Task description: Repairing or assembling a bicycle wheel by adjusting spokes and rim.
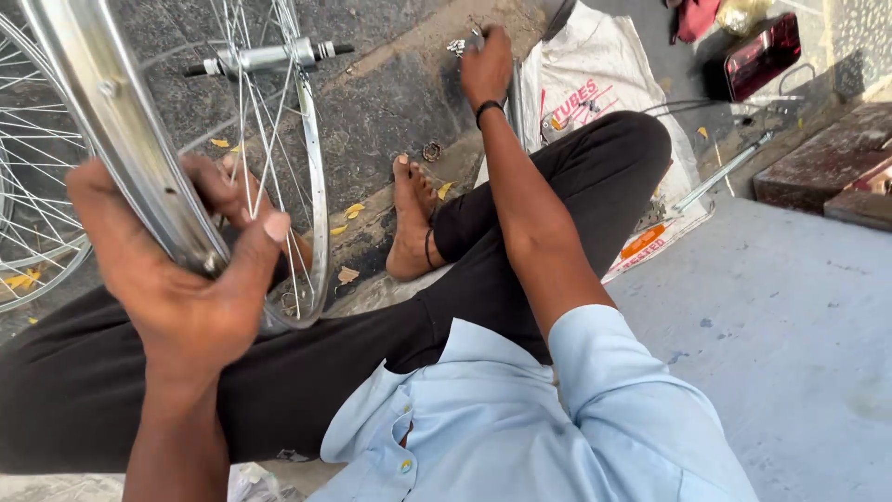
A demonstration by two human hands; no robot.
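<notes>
Seated on the floor (790, 316), legs crossed, bare foot (409, 232) out front. Left hand (181, 270) wrapped tight around the rim (111, 102) of a bicycle wheel, thumb and fingers closed over the metal near a spoke hole, so as to hold the wheel upright and steady close to the lap. Wheel tilted toward the body, hub (265, 58) with its axle up top, spokes (255, 158) fanning down between hub and rim, lower edge resting by the knee (probably propped there for support). Second wheel (28, 186) partly seen at far left, behind the first.

Right hand (485, 70) stretched well forward, arm straight across the thigh, black band at the wrist, fingers curled shut on a small metal tool (462, 42) at the edge of a white sack (595, 84); exact kind of tool too small to tell. Sack spread flat on the ground, likely serving as a mat for parts, thin metal rods (720, 172) lying on it. Small nut-like piece (431, 151) on the stone near the foot. Dry yellow leaves (353, 211) scattered about. Red box (762, 51) at top right, well apart from both hands.
</notes>
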